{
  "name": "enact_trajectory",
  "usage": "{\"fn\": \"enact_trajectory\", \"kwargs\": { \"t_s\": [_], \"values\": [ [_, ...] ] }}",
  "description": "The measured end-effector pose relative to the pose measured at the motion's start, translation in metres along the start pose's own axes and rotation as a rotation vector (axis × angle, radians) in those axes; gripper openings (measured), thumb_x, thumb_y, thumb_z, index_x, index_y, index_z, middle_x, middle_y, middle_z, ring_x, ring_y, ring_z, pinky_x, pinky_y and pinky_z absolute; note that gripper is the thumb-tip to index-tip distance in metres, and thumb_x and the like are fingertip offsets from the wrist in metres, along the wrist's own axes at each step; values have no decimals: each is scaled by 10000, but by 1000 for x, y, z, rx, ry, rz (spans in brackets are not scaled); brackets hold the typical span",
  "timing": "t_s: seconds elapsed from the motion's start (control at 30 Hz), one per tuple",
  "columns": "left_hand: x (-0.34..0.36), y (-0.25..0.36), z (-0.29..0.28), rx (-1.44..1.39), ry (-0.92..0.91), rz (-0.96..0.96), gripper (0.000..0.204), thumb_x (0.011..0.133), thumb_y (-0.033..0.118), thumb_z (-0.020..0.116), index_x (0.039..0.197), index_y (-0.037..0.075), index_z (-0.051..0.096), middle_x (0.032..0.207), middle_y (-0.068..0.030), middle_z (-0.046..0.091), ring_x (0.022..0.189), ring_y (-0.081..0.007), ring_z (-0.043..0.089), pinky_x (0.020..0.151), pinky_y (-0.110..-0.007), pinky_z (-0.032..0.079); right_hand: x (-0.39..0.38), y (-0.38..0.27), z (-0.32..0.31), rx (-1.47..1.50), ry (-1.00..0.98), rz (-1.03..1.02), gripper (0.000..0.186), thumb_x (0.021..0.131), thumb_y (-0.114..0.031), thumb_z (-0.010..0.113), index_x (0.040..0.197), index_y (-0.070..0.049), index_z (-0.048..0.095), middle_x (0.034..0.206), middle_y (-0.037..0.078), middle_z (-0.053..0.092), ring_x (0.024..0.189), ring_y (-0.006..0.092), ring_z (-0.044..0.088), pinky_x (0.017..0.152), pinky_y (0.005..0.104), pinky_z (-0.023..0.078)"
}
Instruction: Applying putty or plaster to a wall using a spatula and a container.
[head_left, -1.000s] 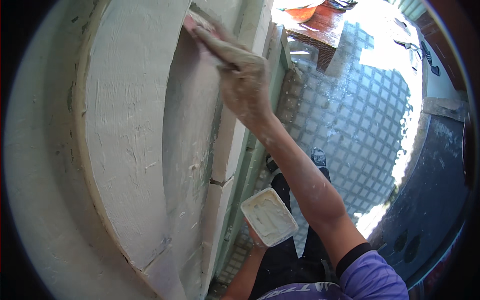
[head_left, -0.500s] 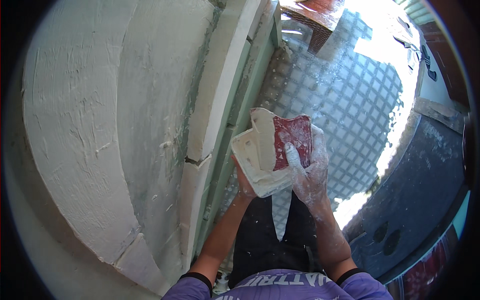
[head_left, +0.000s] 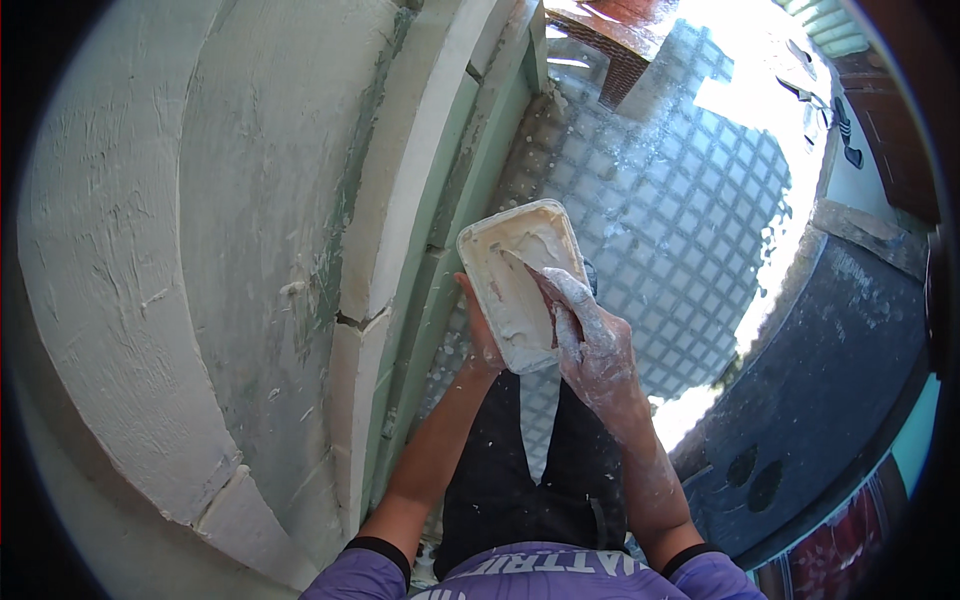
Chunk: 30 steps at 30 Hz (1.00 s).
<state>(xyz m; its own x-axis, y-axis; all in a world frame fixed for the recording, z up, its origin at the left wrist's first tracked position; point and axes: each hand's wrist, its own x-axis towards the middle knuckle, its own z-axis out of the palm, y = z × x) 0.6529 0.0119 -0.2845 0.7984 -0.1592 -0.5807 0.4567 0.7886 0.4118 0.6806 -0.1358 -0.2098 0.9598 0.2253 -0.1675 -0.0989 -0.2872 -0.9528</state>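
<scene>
One rectangular putty tub (head_left: 511,222), face-up in left hand (head_left: 484,332), above tiled floor (head_left: 690,230); long axis runs away from the body, far end leaning left. Right hand (head_left: 597,345) grips scraper (head_left: 538,277), nearly edge-on over the putty, blade pointing up-left; contact unclear.

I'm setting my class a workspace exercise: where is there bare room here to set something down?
The widest patch is the floor, between the green panel, the table and the dark surface; glare washes out its right edge. It's crowded at the tub: the left hand grips its side, and the right hand holds the scraper in it.
</scene>
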Motion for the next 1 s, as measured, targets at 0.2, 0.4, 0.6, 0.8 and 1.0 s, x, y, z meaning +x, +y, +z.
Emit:
{"fn": "enact_trajectory", "kwargs": {
  "t_s": [0.2,0.4,0.6,0.8,1.0],
  "values": [
    [14,-9,8,52,55,64,906,859,784,295,1484,129,258,1416,-114,425,1262,-275,477,1047,-447,426,11,7,5,50,10,-49,419,833,66,535,1247,6,551,1096,256,638,979,391,650,897,399,503],
    [24,-15,-2,-59,-8,89,810,916,730,237,1462,134,297,1396,-106,448,1243,-277,491,1048,-448,430,19,24,7,295,18,215,433,876,-31,586,1291,47,492,1139,149,640,1056,170,597,919,324,480],
    [25,-5,9,38,-3,34,951,852,796,274,1482,84,238,1429,-142,407,1278,-304,465,1064,-465,412,31,34,2,496,-1,307,459,869,-54,627,1295,41,484,1175,105,600,1089,155,564,967,310,449],
    [28,-4,9,-88,-97,-13,984,835,812,268,1494,84,209,1453,-151,382,1303,-323,443,1074,-492,396,37,50,-3,698,-10,402,464,864,0,615,1308,24,481,1195,105,601,1092,149,577,963,311,474],
    [26,-7,9,-114,-119,-37,983,826,833,243,1506,125,190,1479,-140,344,1325,-335,414,1083,-518,385,38,32,-19,961,24,447,512,856,-10,646,1329,20,450,1202,91,594,1090,139,587,954,302,484]
  ]
}}
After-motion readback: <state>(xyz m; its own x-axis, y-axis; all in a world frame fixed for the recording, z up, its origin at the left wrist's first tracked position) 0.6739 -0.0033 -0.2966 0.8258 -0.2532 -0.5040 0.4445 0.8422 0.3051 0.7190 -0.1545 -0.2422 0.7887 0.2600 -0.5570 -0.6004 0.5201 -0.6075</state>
